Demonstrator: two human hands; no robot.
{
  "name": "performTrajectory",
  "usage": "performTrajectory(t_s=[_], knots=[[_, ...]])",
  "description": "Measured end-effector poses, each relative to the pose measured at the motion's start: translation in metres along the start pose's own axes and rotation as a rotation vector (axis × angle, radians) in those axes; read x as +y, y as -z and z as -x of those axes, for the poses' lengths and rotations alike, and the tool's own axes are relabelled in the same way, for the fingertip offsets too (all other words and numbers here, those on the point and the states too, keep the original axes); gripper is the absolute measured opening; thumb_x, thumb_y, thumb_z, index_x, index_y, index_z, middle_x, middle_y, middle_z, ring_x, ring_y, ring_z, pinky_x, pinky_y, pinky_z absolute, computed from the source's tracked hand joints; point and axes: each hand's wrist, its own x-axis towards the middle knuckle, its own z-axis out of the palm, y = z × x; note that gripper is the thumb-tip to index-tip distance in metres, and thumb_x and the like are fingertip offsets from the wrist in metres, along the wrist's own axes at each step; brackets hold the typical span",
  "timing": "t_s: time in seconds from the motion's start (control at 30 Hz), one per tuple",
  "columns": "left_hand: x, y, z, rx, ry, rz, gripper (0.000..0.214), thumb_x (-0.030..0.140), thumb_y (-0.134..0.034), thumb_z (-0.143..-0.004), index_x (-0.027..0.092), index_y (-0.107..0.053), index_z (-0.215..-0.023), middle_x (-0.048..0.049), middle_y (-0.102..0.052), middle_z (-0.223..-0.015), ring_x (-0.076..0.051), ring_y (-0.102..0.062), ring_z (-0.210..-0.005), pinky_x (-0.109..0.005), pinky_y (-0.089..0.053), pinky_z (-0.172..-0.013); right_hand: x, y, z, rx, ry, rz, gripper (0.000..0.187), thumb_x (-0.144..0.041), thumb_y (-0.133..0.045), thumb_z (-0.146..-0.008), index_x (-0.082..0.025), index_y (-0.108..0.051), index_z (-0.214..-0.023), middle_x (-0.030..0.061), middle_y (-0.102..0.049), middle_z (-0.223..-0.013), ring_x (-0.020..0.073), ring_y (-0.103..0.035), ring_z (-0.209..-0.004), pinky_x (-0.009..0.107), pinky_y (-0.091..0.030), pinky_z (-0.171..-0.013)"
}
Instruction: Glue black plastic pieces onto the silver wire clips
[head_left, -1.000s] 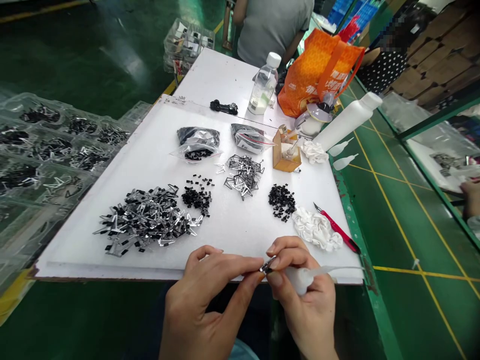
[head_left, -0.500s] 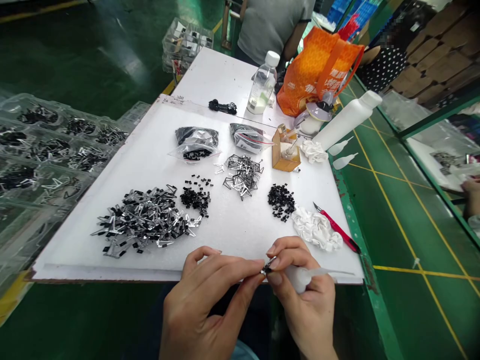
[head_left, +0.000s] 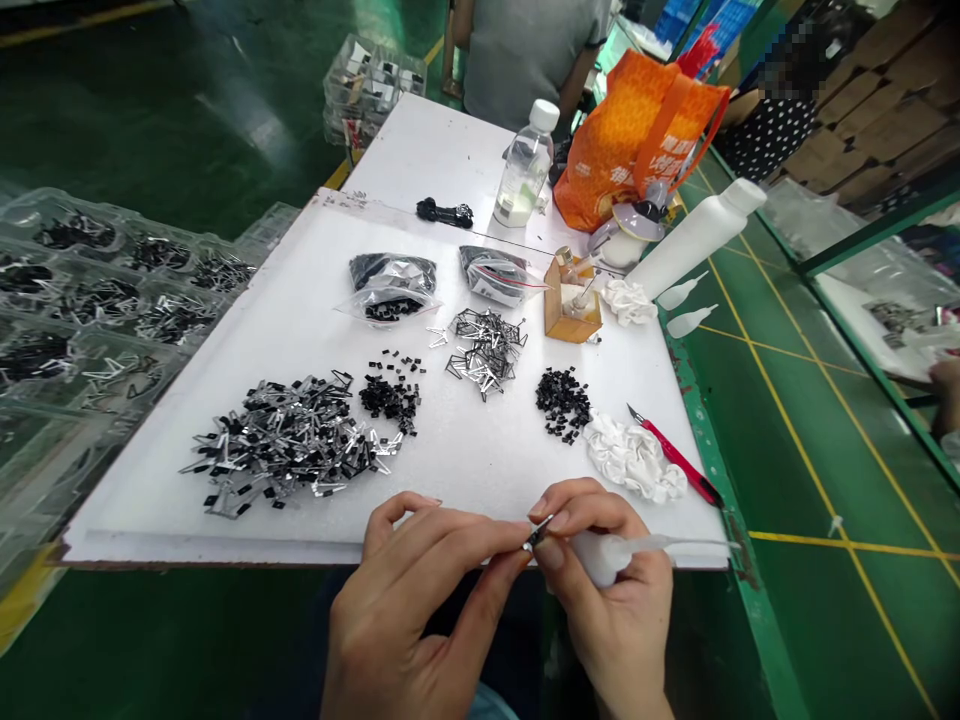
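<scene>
Between my two hands, at the table's front edge, is a small black and silver clip-like part (head_left: pixel 535 538), mostly covered by fingertips. My left hand (head_left: pixel 427 600) pinches its left end with thumb and forefinger. With thumb and fingertips, my right hand (head_left: pixel 611 590) grips the other end. A small translucent squeeze bottle (head_left: pixel 600 557) is also tucked in my right hand, its long thin nozzle pointing right. Beyond the hands lie a pile of small black pieces (head_left: pixel 562 404), a heap of black and silver clips (head_left: pixel 289 440) and loose V-shaped metal pieces (head_left: pixel 486 352).
A red craft knife (head_left: pixel 675 455) lies beside crumpled white cloth (head_left: pixel 634 457) on the right. Behind stand a small wooden box (head_left: pixel 572 310), a clear bottle (head_left: pixel 525 170), a white bottle (head_left: pixel 697 240) and an orange bag (head_left: pixel 630 150). Clear trays (head_left: pixel 112 270) hold parts at left. Another person (head_left: pixel 525 60) sits opposite.
My hands stay in nearly the same place, still pinching the small part, which has turned slightly. The squeeze bottle's nozzle reaches a little farther right. The person opposite has shifted left.
</scene>
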Motion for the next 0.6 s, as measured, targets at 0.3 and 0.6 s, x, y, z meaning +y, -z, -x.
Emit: performTrajectory(t_s=[0.3, 0.6], knots=[[-0.0039, 0.0011, -0.0038, -0.021, -0.125, -0.041, 0.031, 0.002, -0.067, -0.093, 0.028, -0.067, -0.109, 0.0102, -0.079, -0.094, -0.01, -0.074, -0.078, -0.034, -0.044, -0.101, 0.001, -0.0017, 0.0, 0.0, 0.014, -0.062, 0.018, -0.011, -0.078, -0.088, -0.028, -0.074, -0.093, -0.0023, -0.074, -0.087, 0.011, -0.071, -0.08, 0.019, -0.058, -0.072], [-0.0017, 0.0029, -0.0038, -0.03, -0.118, -0.075, 0.03, 0.002, -0.065, -0.094, 0.029, -0.065, -0.107, 0.0112, -0.079, -0.093, -0.01, -0.074, -0.08, -0.034, -0.042, -0.103, 0.0035, -0.0003, 0.0018, -0.004, -0.069, -0.159, 0.019, -0.016, -0.08, -0.088, -0.031, -0.074, -0.098, -0.0035, -0.074, -0.086, 0.0102, -0.07, -0.076, 0.019, -0.056, -0.068]])
